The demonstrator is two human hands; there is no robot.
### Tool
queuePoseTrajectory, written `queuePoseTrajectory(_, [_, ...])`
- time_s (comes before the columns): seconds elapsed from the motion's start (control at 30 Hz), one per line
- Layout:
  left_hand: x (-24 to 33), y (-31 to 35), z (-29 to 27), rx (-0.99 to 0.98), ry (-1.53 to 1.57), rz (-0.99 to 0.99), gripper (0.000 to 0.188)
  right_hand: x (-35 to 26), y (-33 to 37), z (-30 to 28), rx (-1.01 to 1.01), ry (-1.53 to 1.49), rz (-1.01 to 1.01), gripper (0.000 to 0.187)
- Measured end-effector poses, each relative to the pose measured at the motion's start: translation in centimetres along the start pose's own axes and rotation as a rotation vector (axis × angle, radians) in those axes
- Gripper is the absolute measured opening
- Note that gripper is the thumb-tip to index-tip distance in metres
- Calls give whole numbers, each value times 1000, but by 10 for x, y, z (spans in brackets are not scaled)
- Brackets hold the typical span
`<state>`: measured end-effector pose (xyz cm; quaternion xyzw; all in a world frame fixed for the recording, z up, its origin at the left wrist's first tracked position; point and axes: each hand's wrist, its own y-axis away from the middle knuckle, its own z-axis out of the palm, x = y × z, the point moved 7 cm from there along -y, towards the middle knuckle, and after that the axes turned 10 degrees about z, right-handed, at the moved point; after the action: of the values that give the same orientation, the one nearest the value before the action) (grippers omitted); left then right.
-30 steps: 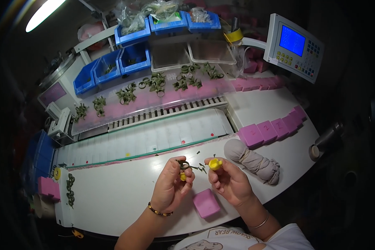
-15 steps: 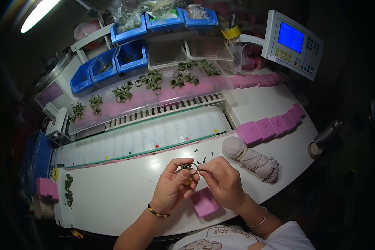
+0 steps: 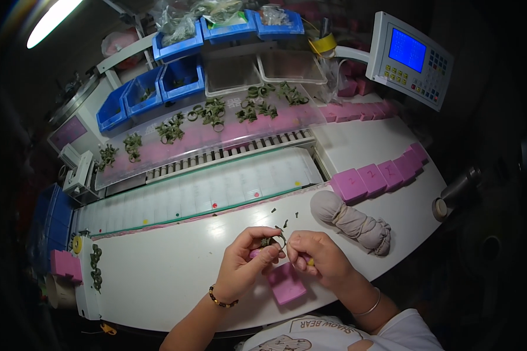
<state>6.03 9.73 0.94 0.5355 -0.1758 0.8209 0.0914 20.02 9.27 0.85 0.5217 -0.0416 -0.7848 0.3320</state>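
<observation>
Over the front of the white table, my left hand (image 3: 244,261) pinches a dark green ring (image 3: 283,240) between thumb and fingers. A bit of pink-purple shows within that hand; its kind is hidden. Close beside it, my right hand (image 3: 324,261) is closed, and the yellow end (image 3: 310,262) of some small thing pokes out below its fingers. The rest of that thing is covered. Below both hands lies a square pink block (image 3: 287,285). Small dark green scraps (image 3: 285,224) are scattered just beyond the fingers.
A grey cloth-wrapped bundle (image 3: 357,225) and a row of pink blocks (image 3: 370,178) are on the right. Green ring clusters (image 3: 171,130) lie on a clear sheet behind a long white tray (image 3: 205,190). Blue bins (image 3: 181,79) and a keypad screen (image 3: 409,58) stand farther back.
My right hand has moved slightly right and down, away from the ring. The yellow end, seen earlier by my left hand, now shows under my right. The ring has turned in my left.
</observation>
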Motion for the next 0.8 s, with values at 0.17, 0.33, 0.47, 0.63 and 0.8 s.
queuePoseTrajectory(0.17, [2, -2, -2, 2, -122, 64, 35, 5, -3, -16, 5, 23, -10, 33])
queuePoseTrajectory(0.33, [10, -3, -1, 22, -468, 197, 36, -34, 16, -16, 499, 828, -478, 16])
queuePoseTrajectory(0.47, [15, -5, 10, -70, -750, 298, 38, -25, 5, -15, 365, 778, -421, 18])
queuePoseTrajectory(0.63, [18, -3, 17, -119, -891, 486, 45, -12, -4, -15, 255, 571, -358, 20])
queuePoseTrajectory(0.8, [22, -1, 17, -77, -799, 432, 52, -14, -4, -16, 268, 623, -379, 16])
